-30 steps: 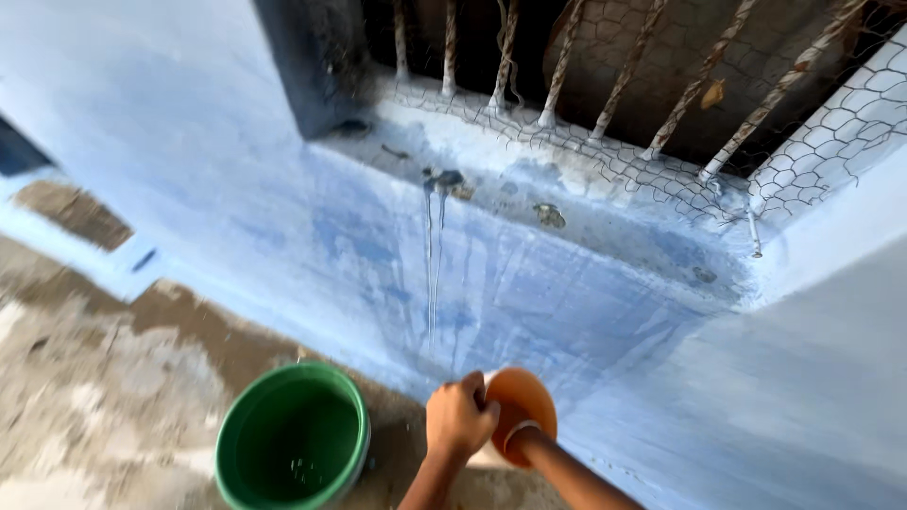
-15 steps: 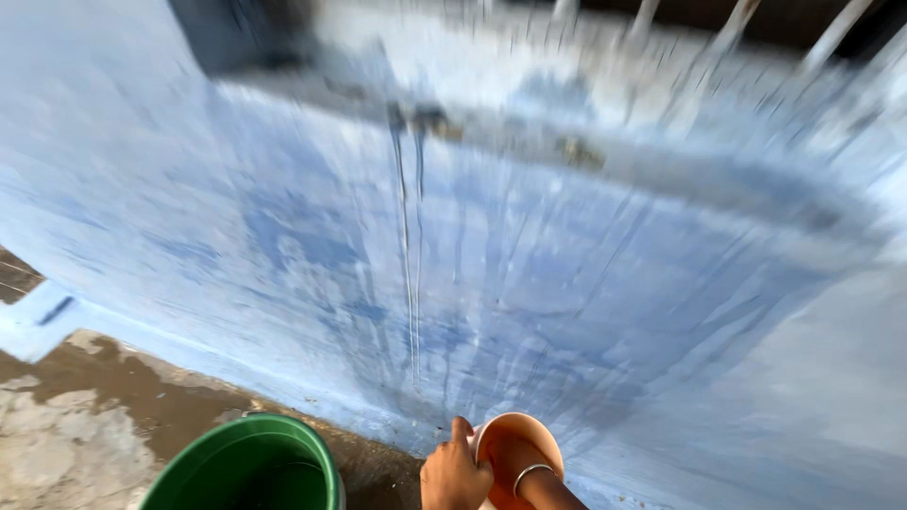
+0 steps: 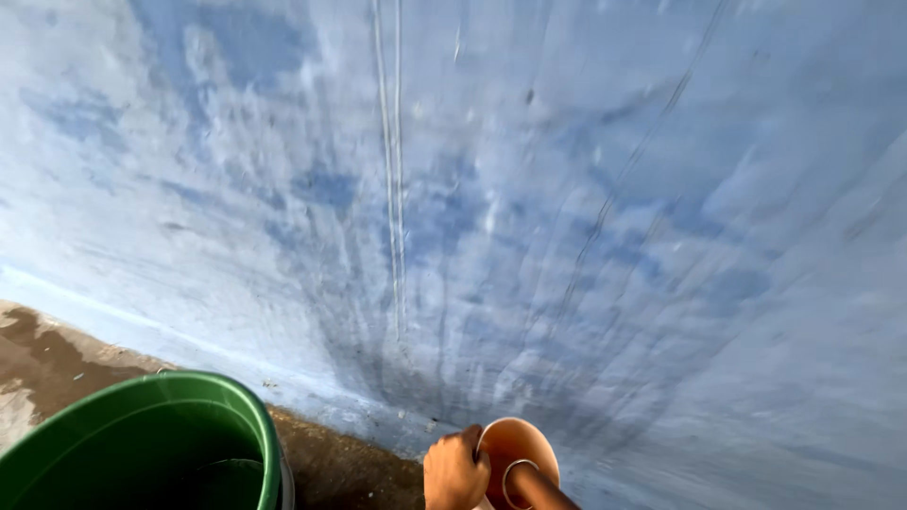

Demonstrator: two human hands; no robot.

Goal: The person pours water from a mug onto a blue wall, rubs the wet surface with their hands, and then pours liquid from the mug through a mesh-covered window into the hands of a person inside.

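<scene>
An orange plastic container sits at the bottom edge of the head view, close to the foot of a wet blue wall. My left hand is closed on its left rim. My right hand reaches into its mouth from the lower right. Only the wrist shows, wearing a thin metal bangle, and the fingers are hidden inside. Thin trickles of water run down the wall above the container.
A green bucket stands at the lower left, dark inside, with a little water at the bottom. Wet brown concrete floor shows at the left, and the blue wall fills the rest of the view.
The view has dropped and closed in on the wall, so the barred window and ledge are gone from sight. The bucket looks larger. Both hands stay at the orange container.
</scene>
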